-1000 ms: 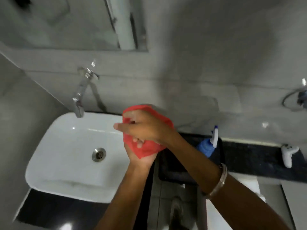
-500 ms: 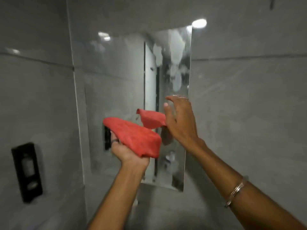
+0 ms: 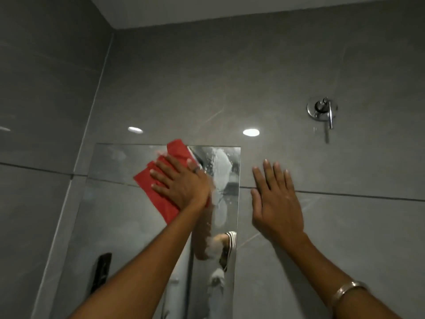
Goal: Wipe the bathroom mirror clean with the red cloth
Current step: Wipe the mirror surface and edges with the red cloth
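The frameless mirror (image 3: 119, 217) is fixed to the grey tiled wall, with white foamy smears down its right side. My left hand (image 3: 180, 181) lies flat, fingers spread, pressing the red cloth (image 3: 158, 196) against the upper part of the glass. The cloth sticks out above and to the left of the hand, and its top corner reaches the mirror's upper edge. My right hand (image 3: 274, 200) is flat and spread against the wall tile just right of the mirror, holding nothing. A metal bangle sits on that wrist.
A chrome wall valve (image 3: 322, 110) with a lever sticks out of the tile up on the right. A black fitting (image 3: 101, 272) shows in the mirror's lower left. The side wall meets the mirror wall close on the left, and the ceiling edge runs overhead.
My view rose from the sink to the mirror. The left hand went from holding the cloth in the air to pressing it flat on the glass. The right hand let go and moved onto the wall.
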The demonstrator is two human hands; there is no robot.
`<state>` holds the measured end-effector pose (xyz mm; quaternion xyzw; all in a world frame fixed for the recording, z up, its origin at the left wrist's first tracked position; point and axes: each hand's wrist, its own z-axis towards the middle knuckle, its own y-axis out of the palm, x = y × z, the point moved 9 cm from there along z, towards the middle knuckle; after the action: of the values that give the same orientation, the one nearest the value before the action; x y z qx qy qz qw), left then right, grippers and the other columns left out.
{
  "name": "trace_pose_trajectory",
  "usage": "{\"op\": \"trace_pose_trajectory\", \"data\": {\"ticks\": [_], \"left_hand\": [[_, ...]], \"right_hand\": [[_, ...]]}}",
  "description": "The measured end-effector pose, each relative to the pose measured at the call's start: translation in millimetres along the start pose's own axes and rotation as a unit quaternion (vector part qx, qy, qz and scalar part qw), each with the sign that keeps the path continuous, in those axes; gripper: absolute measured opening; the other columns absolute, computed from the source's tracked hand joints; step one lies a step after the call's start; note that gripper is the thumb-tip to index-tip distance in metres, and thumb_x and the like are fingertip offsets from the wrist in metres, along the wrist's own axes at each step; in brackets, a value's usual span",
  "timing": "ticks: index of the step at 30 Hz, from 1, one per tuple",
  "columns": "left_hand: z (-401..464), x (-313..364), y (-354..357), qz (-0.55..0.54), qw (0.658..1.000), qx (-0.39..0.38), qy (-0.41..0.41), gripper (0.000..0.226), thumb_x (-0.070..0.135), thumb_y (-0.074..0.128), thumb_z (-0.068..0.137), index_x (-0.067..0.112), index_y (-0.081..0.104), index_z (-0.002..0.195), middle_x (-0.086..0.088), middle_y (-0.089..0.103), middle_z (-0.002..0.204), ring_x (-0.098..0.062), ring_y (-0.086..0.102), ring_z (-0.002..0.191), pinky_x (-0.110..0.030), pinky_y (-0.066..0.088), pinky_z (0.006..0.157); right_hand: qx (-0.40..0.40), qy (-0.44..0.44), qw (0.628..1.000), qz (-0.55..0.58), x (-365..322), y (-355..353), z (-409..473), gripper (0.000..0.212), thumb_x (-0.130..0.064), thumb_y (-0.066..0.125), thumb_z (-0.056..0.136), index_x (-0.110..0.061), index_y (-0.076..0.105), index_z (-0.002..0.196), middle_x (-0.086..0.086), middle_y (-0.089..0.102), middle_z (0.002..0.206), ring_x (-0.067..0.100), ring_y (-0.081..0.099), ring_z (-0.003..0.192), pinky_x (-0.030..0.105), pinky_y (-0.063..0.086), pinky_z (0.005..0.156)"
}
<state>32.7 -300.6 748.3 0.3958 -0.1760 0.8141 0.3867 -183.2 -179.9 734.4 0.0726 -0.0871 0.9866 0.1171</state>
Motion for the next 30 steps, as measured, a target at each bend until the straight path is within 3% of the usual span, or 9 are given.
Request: {"op": "trace_pose_trajectory", "data": {"ticks": [3,8,10,15,18,20,23,26,30], "left_hand": [[4,38,12,0.017,0.999,0.013,0.033,0.073,0.049,0.025,0.105,0.01,0.009,0.165,-0.02,0.01,0.172,-0.045,0.009,0.157,-0.063,0.009,0.125],[-33,97,45,0.073,0.947,-0.036,0.31,0.075,0.058,0.015,0.104,0.02,-0.008,0.165,-0.008,-0.012,0.173,-0.036,-0.011,0.159,-0.06,-0.005,0.127],[-46,92,50,0.085,0.927,-0.05,0.361,0.073,0.059,0.016,0.106,0.023,-0.01,0.164,-0.006,-0.014,0.173,-0.033,-0.014,0.159,-0.059,-0.005,0.127],[-128,-2,46,0.004,0.929,-0.084,0.362,0.069,0.058,0.02,0.108,0.03,-0.007,0.165,0.004,-0.011,0.174,-0.024,-0.009,0.16,-0.058,0.006,0.124],[-187,-84,47,0.038,0.932,-0.122,0.339,0.067,0.058,0.02,0.107,0.03,0.004,0.165,0.005,-0.006,0.174,-0.02,-0.003,0.161,-0.064,0.024,0.119],[-191,-99,50,0.062,0.928,-0.139,0.34,0.067,0.06,0.019,0.107,0.03,0.006,0.165,0.006,-0.005,0.174,-0.021,0.0,0.16,-0.063,0.022,0.118],[-164,-58,48,0.04,0.916,-0.15,0.369,0.069,0.061,0.02,0.106,0.032,-0.003,0.165,0.007,-0.014,0.173,-0.02,-0.011,0.16,-0.059,0.003,0.119],[-113,7,44,0.022,0.915,-0.152,0.374,0.07,0.064,0.013,0.104,0.036,-0.016,0.162,0.005,-0.02,0.172,-0.028,-0.005,0.16,-0.06,0.0,0.125],[-57,83,40,0.034,0.915,-0.132,0.38,0.072,0.057,0.021,0.107,0.028,-0.012,0.164,-0.002,-0.018,0.173,-0.032,-0.006,0.16,-0.06,-0.002,0.126]], "right_hand": [[0.011,0.006,1.0,-0.011,3,3,-1,0.061,-0.041,0.021,0.107,-0.021,0.012,0.164,0.006,0.008,0.173,0.022,-0.002,0.161,0.041,-0.002,0.13],[0.046,0.04,0.997,0.039,8,-3,-7,0.058,-0.032,0.028,0.107,-0.015,0.019,0.162,0.006,0.016,0.172,0.019,0.003,0.161,0.041,0.007,0.131],[0.07,0.063,0.992,0.08,13,-8,-11,0.056,-0.029,0.03,0.108,-0.015,0.023,0.161,0.005,0.02,0.171,0.017,0.005,0.161,0.04,0.011,0.131],[0.078,0.094,0.982,0.146,19,-11,-33,0.055,-0.033,0.027,0.108,-0.015,0.026,0.16,0.003,0.022,0.171,0.014,0.007,0.161,0.042,0.016,0.13],[0.058,0.079,0.987,0.128,19,-11,-50,0.055,-0.03,0.031,0.108,-0.013,0.029,0.159,0.005,0.024,0.17,0.015,0.007,0.16,0.042,0.017,0.13],[0.047,0.07,0.99,0.111,20,-12,-57,0.055,-0.029,0.032,0.107,-0.011,0.032,0.159,0.007,0.025,0.169,0.017,0.009,0.16,0.042,0.016,0.13],[0.032,0.057,0.995,0.079,18,-11,-57,0.055,-0.03,0.032,0.107,-0.01,0.032,0.158,0.009,0.025,0.169,0.02,0.011,0.16,0.042,0.014,0.131],[0.018,0.057,0.997,0.051,16,-8,-53,0.058,-0.033,0.031,0.106,-0.011,0.03,0.159,0.009,0.023,0.17,0.021,0.009,0.16,0.041,0.008,0.131],[-0.017,0.017,1.0,-0.014,10,0,-43,0.065,-0.042,0.027,0.104,-0.016,0.019,0.163,0.009,0.01,0.173,0.025,0.002,0.161,0.048,0.004,0.131]]}}
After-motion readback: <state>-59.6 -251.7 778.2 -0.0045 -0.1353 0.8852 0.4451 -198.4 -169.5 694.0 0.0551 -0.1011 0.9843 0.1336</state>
